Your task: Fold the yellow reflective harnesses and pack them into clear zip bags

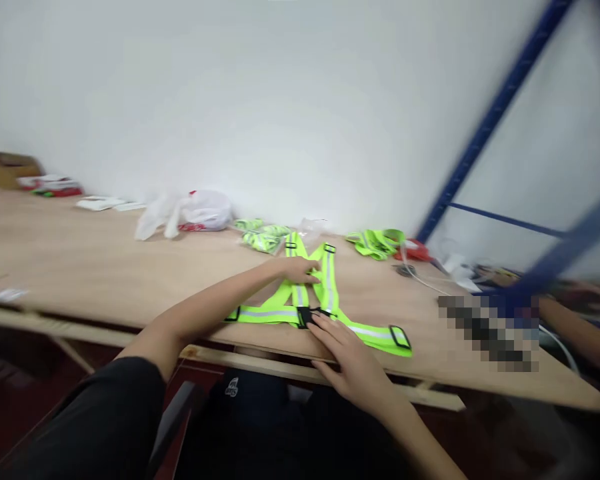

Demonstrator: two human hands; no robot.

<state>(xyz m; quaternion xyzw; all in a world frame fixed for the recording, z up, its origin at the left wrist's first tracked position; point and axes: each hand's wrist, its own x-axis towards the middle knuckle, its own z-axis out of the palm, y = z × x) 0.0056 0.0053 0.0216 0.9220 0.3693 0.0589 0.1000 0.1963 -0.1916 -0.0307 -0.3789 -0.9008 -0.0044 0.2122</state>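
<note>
A neon-yellow reflective vest (330, 290) made of straps with silver stripes lies spread on the wooden table, with black adjusters along its straps. At its front middle sits a black buckle (305, 317). My left hand (299, 269) reaches over the upper straps, thumb and fingers apart, touching or just above them; blur hides the exact contact. Beside the buckle, my right hand (349, 355) rests with its fingers stretched out, the fingertips at the buckle and the lower strap edge. Neither hand appears to grip anything.
Bagged reflective straps (264, 237) lie behind the vest, near a white plastic bag (205, 210). More loose straps (375, 243) are at right, by a cable (425, 285). A blue rack post (490, 127) rises at right; another person's arm (577, 330) is there.
</note>
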